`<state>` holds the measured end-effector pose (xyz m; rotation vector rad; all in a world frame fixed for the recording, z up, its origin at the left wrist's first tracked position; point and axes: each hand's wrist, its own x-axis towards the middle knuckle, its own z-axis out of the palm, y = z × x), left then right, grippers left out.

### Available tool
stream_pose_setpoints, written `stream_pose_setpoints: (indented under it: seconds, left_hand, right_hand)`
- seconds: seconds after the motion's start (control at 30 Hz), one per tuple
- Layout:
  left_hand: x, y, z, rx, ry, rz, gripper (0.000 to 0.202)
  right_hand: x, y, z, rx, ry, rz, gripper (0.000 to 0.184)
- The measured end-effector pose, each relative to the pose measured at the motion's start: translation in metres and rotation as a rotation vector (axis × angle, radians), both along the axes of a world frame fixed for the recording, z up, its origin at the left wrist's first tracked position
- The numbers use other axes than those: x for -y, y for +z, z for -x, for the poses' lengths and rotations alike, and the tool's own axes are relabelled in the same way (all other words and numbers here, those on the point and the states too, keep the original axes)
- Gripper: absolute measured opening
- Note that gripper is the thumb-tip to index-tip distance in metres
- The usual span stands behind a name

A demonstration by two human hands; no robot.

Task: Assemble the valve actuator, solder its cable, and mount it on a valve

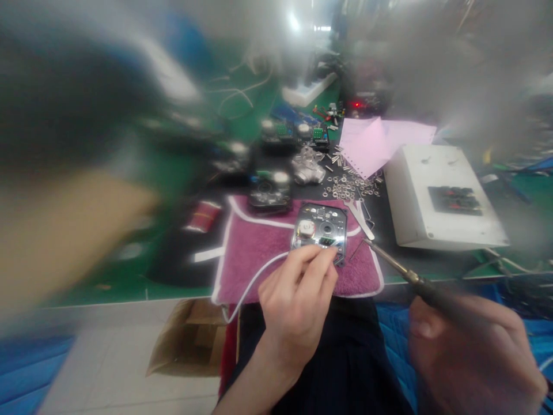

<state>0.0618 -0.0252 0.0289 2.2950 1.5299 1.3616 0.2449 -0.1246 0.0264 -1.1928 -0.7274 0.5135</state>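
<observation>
A clear-cased circuit module (320, 229) lies on a magenta towel (254, 253) at the bench's near edge. My left hand (296, 297) reaches onto the module's near edge, fingers pinched together on a white cable (254, 276) that runs off the towel to the left. My right hand (470, 351) is closed round the dark handle of a screwdriver (401, 268). Its metal tip points up-left and ends just right of the module.
Loose washers and screws (349, 187) lie behind the towel with pink paper (371, 144) and more modules (270, 193). A white box (440, 196) stands at right. A cardboard box (190, 340) sits on the floor. The left side is blurred.
</observation>
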Motion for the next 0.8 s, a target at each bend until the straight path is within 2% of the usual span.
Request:
stream_pose_setpoints:
  seconds: [0.27,0.5,0.8]
  left_hand:
    - [0.0000,-0.0009,0.0021,-0.052,-0.030,0.004,0.019]
    - [0.0053,-0.0006,0.0028,-0.106,-0.014,0.023,0.017]
    - [0.0024,0.0034,0.0081,-0.030,-0.094,0.078,0.018]
  right_hand:
    - [0.0015,0.0007,0.0008,-0.012,-0.013,0.020,0.022]
    - [0.0028,0.0007,-0.0003,-0.007,0.063,0.016,0.021]
    - [0.0027,-0.0028,0.0050,0.016,0.112,0.037,0.024]
